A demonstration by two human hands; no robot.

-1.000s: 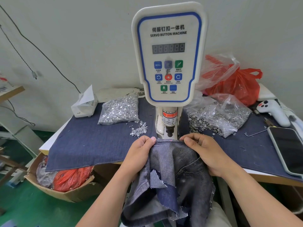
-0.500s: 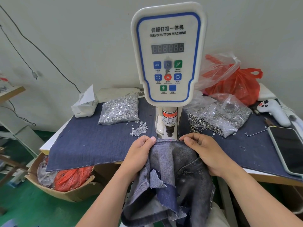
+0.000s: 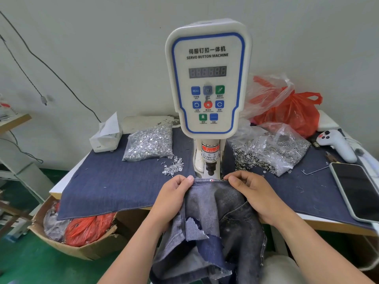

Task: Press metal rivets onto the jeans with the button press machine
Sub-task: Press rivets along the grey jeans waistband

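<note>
1. I see the servo button machine [image 3: 207, 78] standing at the middle of the work table [image 3: 55, 188], its white panel facing me and the punch head [image 3: 210, 168] hanging just above the table's near edge.
2. The jeans [image 3: 213, 218] have their stitched top edge stretched flat directly beneath the punch; the rest of the denim drapes off the near edge toward me, with a frayed torn patch showing.
3. Left hand [image 3: 174, 195]: thumb and fingers pinch the jeans edge just left of the punch.
4. Right hand [image 3: 252, 193]: thumb and fingers pinch the same edge just right of the punch. Both hands hold the fabric taut between them.
5. A small pinkish dot shows on the hem between the two hands; I cannot tell what it is.
6. A blue denim cloth [image 3: 106, 185] covers the table top.
7. Left of the machine: a clear bag of silver rivet tacks [image 3: 149, 143], with a loose spill of tacks [image 3: 174, 167] near its right corner, and a white tissue pack [image 3: 106, 136] toward the back left corner.
8. Right of the machine: an open bag of ring-shaped rivet caps [image 3: 270, 152], a red plastic bag [image 3: 291, 111] behind it.
9. Right edge: a white handheld controller [image 3: 336, 144] and a smartphone [image 3: 359, 191], screen dark.
10. A cardboard box [image 3: 82, 240] of red bags sits on the floor below the left corner.
</note>
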